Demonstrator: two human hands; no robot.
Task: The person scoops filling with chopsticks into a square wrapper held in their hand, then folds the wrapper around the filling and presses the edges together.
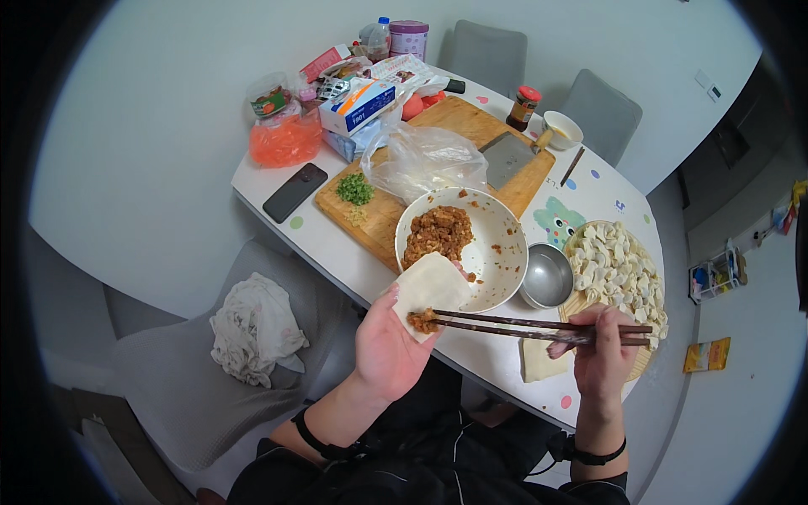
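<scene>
A flat dough wrapper lies across the palm and fingers of my left hand. My right hand grips a pair of dark chopsticks, whose tips touch a small lump of meat filling on the wrapper's near end. Just beyond the wrapper stands a white bowl with more brown minced filling heaped on its left side. Under and beside my right hand are a stack of wrappers and a round woven tray crowded with folded wontons.
A metal bowl sits right of the white bowl. Behind are a wooden cutting board with a cleaver, a plastic bag and chopped greens. A phone lies left; a sauce jar and small bowl stand far right.
</scene>
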